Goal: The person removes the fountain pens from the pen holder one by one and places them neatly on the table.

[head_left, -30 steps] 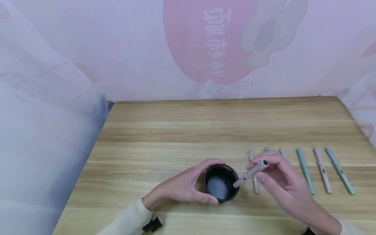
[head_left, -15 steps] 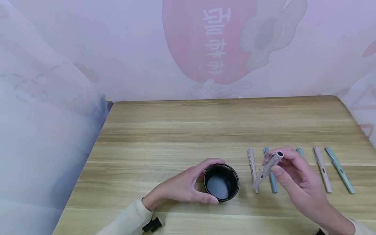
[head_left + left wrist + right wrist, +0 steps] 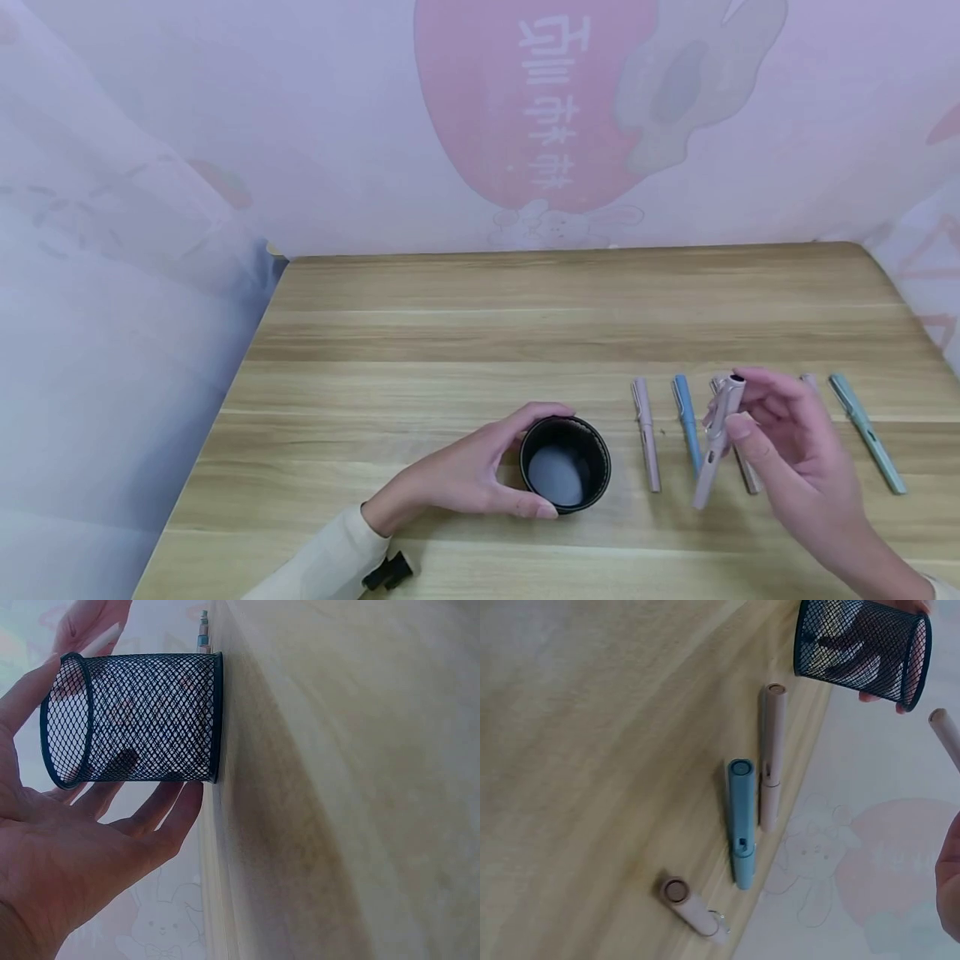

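Note:
My left hand (image 3: 480, 471) holds a black mesh pen holder (image 3: 602, 467), thumb and fingers spread around its side. The holder stands upright on the table, and its inside shows no pens. In the left wrist view the mesh wall (image 3: 150, 720) of the pen holder sits between thumb and fingers. To the right, my right hand (image 3: 806, 454) pinches a pale lilac capped pen (image 3: 712, 467) between thumb and fingers. This pen tilts over the row of pens, its lower end pointing down and toward me. In the right wrist view only one end of the held pen (image 3: 946, 733) shows.
A lilac pen (image 3: 647, 437), a blue pen (image 3: 684, 408) and another lilac pen (image 3: 748, 477) lie under or left of my right hand. Farther right lies a teal pen (image 3: 868, 433); a lilac pen (image 3: 808, 380) is mostly hidden. Printed cloth (image 3: 337, 125) hangs behind the wooden table (image 3: 450, 333).
My right hand has moved right with the lilac pen, from the pen holder's rim to over the row, and the pen now stands steeper. My left hand has stayed on the holder.

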The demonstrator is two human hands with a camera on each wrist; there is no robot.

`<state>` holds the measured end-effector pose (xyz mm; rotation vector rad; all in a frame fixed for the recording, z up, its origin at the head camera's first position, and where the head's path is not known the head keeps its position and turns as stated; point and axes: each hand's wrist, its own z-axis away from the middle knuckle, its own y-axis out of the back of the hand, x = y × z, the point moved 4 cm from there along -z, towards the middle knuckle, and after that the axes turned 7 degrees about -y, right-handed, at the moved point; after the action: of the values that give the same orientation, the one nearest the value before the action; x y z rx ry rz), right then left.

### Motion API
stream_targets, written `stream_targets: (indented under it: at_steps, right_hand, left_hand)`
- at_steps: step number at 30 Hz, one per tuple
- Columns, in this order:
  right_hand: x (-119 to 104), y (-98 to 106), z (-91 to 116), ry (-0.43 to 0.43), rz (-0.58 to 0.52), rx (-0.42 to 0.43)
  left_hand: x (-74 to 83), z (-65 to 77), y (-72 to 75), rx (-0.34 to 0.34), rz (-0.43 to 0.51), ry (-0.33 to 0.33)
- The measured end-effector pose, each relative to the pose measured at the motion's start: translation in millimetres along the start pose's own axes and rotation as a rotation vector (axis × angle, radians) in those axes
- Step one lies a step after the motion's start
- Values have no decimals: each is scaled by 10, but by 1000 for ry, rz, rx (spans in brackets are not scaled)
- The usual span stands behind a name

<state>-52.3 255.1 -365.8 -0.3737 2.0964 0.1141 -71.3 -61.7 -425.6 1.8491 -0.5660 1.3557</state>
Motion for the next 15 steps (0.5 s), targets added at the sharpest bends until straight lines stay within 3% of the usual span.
stream_targets:
  at_steps: [9,15]
  right_hand:
    - [73,295,110,-157,143,64]
    - [90,518,136,-234,168,71]
  left_hand:
    - [6,4,-6,13,22,15]
    - [-4,11,-7,8,6,3]
